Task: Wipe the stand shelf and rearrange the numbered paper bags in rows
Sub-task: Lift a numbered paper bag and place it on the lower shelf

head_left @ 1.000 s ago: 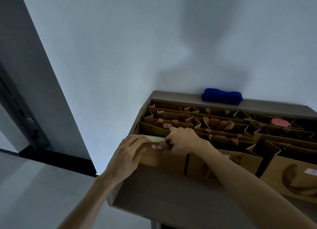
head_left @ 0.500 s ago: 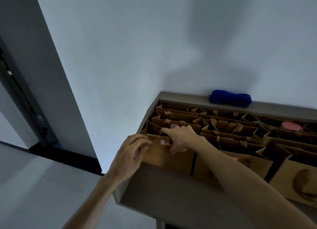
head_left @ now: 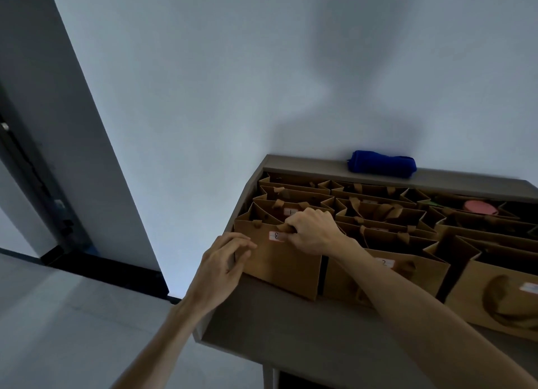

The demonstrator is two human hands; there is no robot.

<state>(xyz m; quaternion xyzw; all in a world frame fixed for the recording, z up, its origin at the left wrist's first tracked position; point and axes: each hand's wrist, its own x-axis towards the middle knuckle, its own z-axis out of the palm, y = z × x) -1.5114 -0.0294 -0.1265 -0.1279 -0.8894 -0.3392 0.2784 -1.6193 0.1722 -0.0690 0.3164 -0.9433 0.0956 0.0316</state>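
Several brown numbered paper bags stand in rows on the grey stand shelf. The front-left bag carries a white number label near its top edge. My right hand grips that bag's top rim beside the label, fingers curled over the edge. My left hand rests against the bag's left front corner with its fingers loosely bent, holding nothing. A rolled blue cloth lies on the shelf's back ledge.
A white wall rises behind the shelf and a dark door frame stands at the left. The shelf's left edge drops to grey floor. A pink round object sits in a bag at the back right.
The view has shifted left and the shelf sits further right. My left hand has slipped from the bag's top edge down to its left corner; my right hand stays on the rim.
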